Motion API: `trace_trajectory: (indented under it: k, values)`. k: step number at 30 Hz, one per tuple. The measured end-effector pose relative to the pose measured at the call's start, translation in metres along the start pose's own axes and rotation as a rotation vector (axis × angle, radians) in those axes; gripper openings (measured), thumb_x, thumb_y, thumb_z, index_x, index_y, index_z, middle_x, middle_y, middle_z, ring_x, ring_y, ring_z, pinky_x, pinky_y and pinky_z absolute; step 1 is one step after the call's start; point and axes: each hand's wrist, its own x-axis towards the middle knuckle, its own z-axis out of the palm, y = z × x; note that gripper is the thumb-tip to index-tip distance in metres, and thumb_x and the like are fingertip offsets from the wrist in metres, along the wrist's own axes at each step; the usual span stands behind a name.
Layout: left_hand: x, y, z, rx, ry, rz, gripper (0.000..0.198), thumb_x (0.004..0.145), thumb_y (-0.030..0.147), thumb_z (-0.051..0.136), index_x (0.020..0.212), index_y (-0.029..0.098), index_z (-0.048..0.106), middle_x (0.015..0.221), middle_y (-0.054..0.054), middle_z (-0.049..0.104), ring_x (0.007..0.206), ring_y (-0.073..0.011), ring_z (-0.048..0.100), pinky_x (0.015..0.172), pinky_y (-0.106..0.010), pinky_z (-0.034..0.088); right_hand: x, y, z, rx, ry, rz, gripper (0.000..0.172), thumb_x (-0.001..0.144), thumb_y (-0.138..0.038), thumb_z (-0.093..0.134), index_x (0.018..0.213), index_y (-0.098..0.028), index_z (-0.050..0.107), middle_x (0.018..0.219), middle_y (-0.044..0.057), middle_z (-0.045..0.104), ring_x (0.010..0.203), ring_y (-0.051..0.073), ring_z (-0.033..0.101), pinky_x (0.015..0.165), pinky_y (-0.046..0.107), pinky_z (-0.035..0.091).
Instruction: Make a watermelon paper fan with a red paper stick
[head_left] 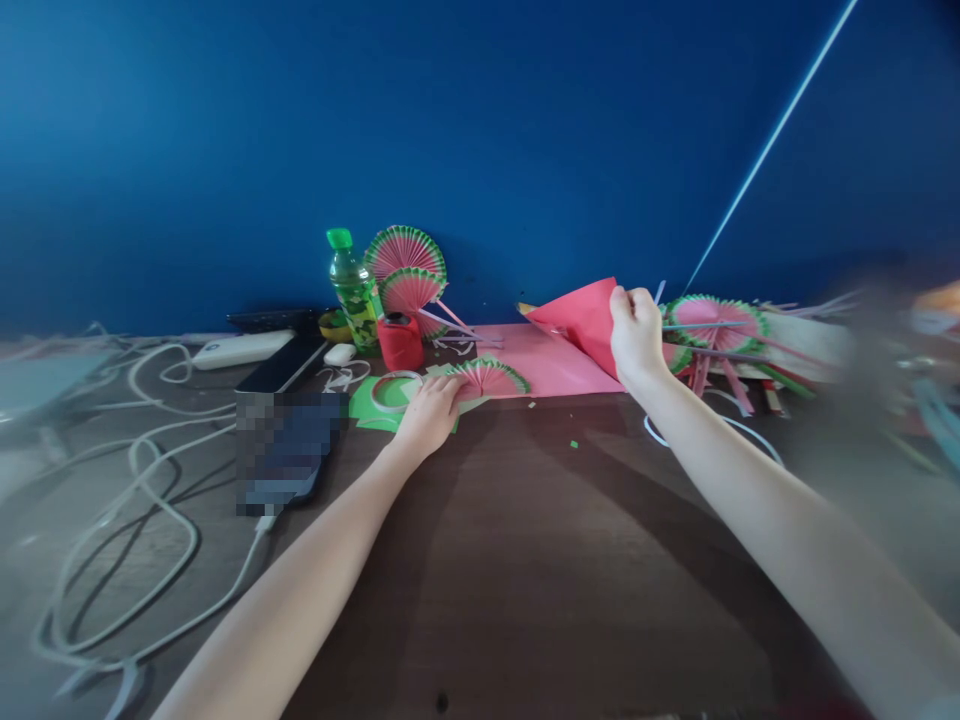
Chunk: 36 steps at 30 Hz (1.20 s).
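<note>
Red paper sheet [581, 312] stands lifted at the back of the table [562, 560] in the head view. Its upper corner is pinched in the closed fingers [621, 300] of the right hand [637, 335], and its lower edge meets a flat pink sheet [540, 365]. The left hand [429, 412] lies with its fingers stretched flat on a small pleated fan [491, 378], gripping nothing, left of the red paper sheet. A tape roll [395, 390] sits just beside that hand, with a red cup [400, 343] and a green bottle [354, 290] behind. More fans [716, 322] are piled to the right of the right hand.
</note>
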Motion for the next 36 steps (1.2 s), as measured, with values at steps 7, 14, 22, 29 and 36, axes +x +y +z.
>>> trace_trajectory:
  k: [7,14,22,29,36]
  values:
    - [0.0,0.001,-0.002,-0.003,-0.007,-0.004,0.037,0.082,0.011,0.04,0.117,0.015,0.052,0.119,-0.009,0.058,0.11,-0.0225,0.05,0.096,-0.037,0.038,0.0,0.002,0.0,0.052,0.071,-0.048,0.042,0.081,-0.063,0.032,0.066,-0.024,0.031,0.061,-0.002,0.034,0.06,0.016,0.04,0.061,0.033,0.035]
    - [0.0,0.002,-0.002,-0.01,-0.011,-0.016,0.038,0.081,0.01,0.041,0.117,0.016,0.052,0.119,-0.008,0.057,0.11,-0.0229,0.05,0.096,-0.038,0.038,0.006,0.0,-0.005,0.06,0.077,0.009,0.036,0.084,-0.053,0.037,0.063,-0.024,0.033,0.059,-0.003,0.033,0.058,0.015,0.038,0.057,0.031,0.032]
    - [0.0,0.001,-0.001,0.0,-0.009,0.0,0.04,0.079,0.009,0.041,0.116,0.015,0.052,0.117,-0.008,0.058,0.11,-0.0227,0.049,0.097,-0.037,0.038,0.006,-0.02,-0.014,-0.098,-0.22,-0.058,0.028,0.082,-0.037,0.045,0.059,-0.022,0.039,0.052,-0.004,0.033,0.052,0.012,0.036,0.053,0.029,0.03]
    - [0.001,0.002,0.001,0.006,0.006,-0.034,0.035,0.083,0.011,0.037,0.113,0.016,0.054,0.115,-0.009,0.058,0.109,-0.0227,0.05,0.096,-0.038,0.038,0.013,-0.033,-0.034,0.011,0.23,-0.191,0.029,0.088,-0.045,0.031,0.072,-0.023,0.04,0.069,0.003,0.042,0.074,0.02,0.046,0.063,0.035,0.035]
    - [0.001,0.002,-0.002,-0.058,0.009,-0.05,0.033,0.083,0.014,0.041,0.112,0.015,0.055,0.113,-0.009,0.06,0.108,-0.0231,0.051,0.096,-0.039,0.039,-0.034,-0.077,-0.035,0.064,-0.421,-0.38,0.028,0.086,-0.045,0.041,0.08,-0.02,0.052,0.078,0.004,0.055,0.072,0.016,0.053,0.065,0.031,0.04]
